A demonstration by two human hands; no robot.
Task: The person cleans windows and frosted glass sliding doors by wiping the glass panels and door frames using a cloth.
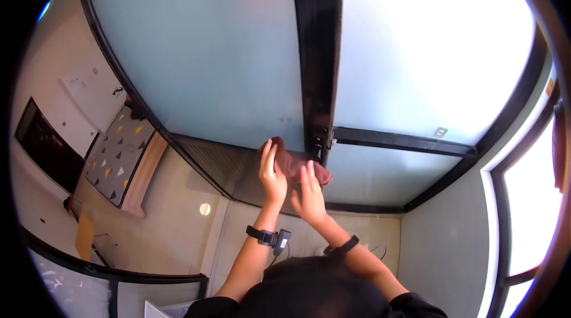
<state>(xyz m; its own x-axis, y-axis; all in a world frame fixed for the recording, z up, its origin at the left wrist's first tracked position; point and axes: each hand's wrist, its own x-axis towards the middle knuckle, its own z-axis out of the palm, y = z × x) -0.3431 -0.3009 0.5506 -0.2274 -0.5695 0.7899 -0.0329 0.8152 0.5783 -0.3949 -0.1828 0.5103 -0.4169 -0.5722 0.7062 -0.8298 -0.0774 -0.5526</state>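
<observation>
A brown cloth (290,165) is bunched up and held between my two hands, in front of the dark door frame. My left hand (273,176) holds its left end, with the fingers pointing upward along the fabric. Against the cloth's right part my right hand (310,195) presses with nearly straight fingers, the thumb standing apart. Just above the right fingertips is a black door handle with a lock (319,147). Part of the cloth lies behind the fingers, so the exact grip is partly hidden. Both wrists wear black straps.
A frosted glass door panel (196,50) fills the upper left, and frosted glass panes (428,50) stand at the right. Through the opening at left are a patterned mattress (119,157) and a wooden board (84,236). A bright window (532,205) is at far right.
</observation>
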